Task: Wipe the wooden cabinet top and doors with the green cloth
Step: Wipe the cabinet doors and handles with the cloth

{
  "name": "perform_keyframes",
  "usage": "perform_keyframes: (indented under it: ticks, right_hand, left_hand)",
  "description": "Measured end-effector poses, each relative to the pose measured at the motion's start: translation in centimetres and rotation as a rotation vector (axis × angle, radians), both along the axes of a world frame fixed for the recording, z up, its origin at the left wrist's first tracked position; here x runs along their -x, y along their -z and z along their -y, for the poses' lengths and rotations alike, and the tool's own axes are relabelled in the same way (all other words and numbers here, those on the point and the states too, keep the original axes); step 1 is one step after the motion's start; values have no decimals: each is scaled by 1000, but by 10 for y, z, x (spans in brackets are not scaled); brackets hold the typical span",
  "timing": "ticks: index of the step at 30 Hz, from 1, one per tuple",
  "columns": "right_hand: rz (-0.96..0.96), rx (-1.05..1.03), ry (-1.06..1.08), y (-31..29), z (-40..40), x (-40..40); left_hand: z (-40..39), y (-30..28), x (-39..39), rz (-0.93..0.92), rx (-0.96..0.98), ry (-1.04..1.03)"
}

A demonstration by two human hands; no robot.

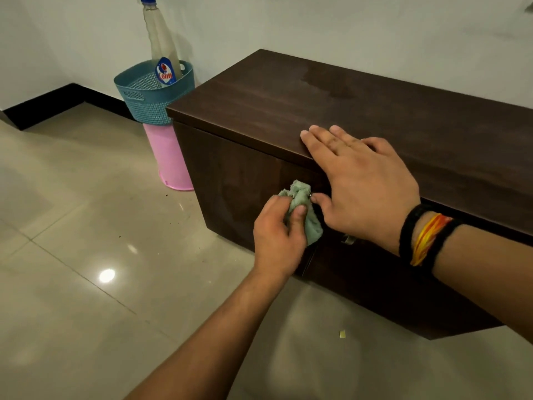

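Right now, at the cabinet:
Left hand: the left hand (278,232) bunches the green cloth (305,210) between thumb and curled fingers, holding it against the front of the cabinet.
Green cloth: crumpled, at the seam between the two cabinet doors (239,183), just below the top's edge.
Right hand: the right hand (360,180) lies flat, fingers straight and together, resting over the front edge of the cabinet top (375,111); it holds nothing.
Wrist: black and orange-yellow thread bands (427,239) on the right wrist.
Cabinet: dark wood, low, against the white wall.
Beside it: a blue basket (144,95) holding a Colin spray bottle (163,50), stacked on a pink bucket (170,160).
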State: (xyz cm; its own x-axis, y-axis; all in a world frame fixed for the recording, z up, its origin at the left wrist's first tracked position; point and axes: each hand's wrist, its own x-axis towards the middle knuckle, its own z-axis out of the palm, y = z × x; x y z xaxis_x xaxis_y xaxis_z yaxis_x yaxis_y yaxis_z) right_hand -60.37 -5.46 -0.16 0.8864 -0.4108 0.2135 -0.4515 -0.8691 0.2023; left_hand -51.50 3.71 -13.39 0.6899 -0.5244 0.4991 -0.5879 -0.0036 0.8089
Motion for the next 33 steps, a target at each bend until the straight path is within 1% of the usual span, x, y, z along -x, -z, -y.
perform_keyframes:
  ticks: [2, 4, 6, 8, 11, 14, 16, 21, 23, 25, 27, 30, 33]
  right_hand:
    - [-5, -6, -2, -1, 0, -1]
    - [-6, -8, -1, 0, 1, -2]
    - [-7, -7, -2, 1, 1, -2]
    - [-11, 4, 1, 3, 0, -1]
    - [-8, 17, -5, 3, 0, -1]
    - [-16, 30, -7, 3, 0, -1]
    - [-17, 24, -2, 2, -1, 0]
    - [-8, 11, -2, -1, -2, -1]
    - [-17, 10, -1, 0, -2, -1]
    - [-15, 9, -1, 1, 0, -1]
    - [-23, -4, -6, 1, 0, -2]
    - [-10, -13, -9, 2, 1, 0]
    - [7, -14, -11, 4, 2, -1]
  left_hand:
    - [7, -12, 6, -83, -70, -85]
    - [12, -11, 13, -143, -70, -171]
    - [13, 1, 18, -102, 32, -185]
    - [10, 21, 18, -59, 145, -125]
    - [11, 40, 15, -14, 194, -89]
    - [9, 42, 9, 76, 157, -60]
    - [5, 38, 4, 92, 107, -24]
    - [-6, 5, -5, -25, -20, 72]
    - [-2, -7, -8, -62, -65, 50]
    - [4, -13, -5, -82, -85, -22]
    - [5, -7, 3, -104, -35, -72]
    - [2, 9, 6, -83, 91, -41]
    - [1, 24, 0, -55, 127, -9]
